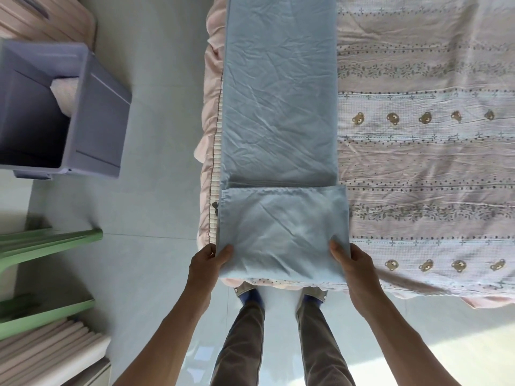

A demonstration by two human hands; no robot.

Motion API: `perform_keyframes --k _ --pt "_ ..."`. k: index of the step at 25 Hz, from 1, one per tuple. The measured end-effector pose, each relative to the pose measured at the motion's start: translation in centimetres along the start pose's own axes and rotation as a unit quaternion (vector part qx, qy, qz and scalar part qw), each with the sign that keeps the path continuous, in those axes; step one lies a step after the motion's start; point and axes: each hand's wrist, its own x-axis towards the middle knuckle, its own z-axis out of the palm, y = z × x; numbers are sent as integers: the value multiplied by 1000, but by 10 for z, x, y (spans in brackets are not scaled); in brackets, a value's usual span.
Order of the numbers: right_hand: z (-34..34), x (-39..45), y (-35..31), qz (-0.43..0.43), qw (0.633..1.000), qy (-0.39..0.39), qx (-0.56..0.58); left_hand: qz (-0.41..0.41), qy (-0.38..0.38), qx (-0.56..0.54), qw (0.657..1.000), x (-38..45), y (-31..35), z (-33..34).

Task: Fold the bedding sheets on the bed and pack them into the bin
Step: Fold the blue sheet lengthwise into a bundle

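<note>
A: What does the sheet look like?

B: The blue sheet (pixel 278 107) is a long narrow strip, creased all over, lying along the left edge of the bed (pixel 432 162). Its near end is folded back over itself into a squarish flap.

A: And the hands?

B: The left hand (pixel 207 263) pinches the flap's near left corner, thumb on top. The right hand (pixel 352 264) grips the near right corner the same way, fingers curled under the cloth.

A: The bin?

B: The purple bin (pixel 83 112) stands on the floor, well left of the bed, with pale fabric (pixel 65 90) inside.
</note>
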Motion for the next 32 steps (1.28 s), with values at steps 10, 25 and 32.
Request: perform_keyframes --k 10,25,32 --pt "-5 -35 8 -14 994 99 -45 95 62 18 993 -37 -16 -15" --pt "-29 -53 -149 55 977 -106 176 13 -108 -166 980 -57 150 -44" --pt "13 88 -200 -59 998 9 -26 22 -143 -37 989 68 237 -1"
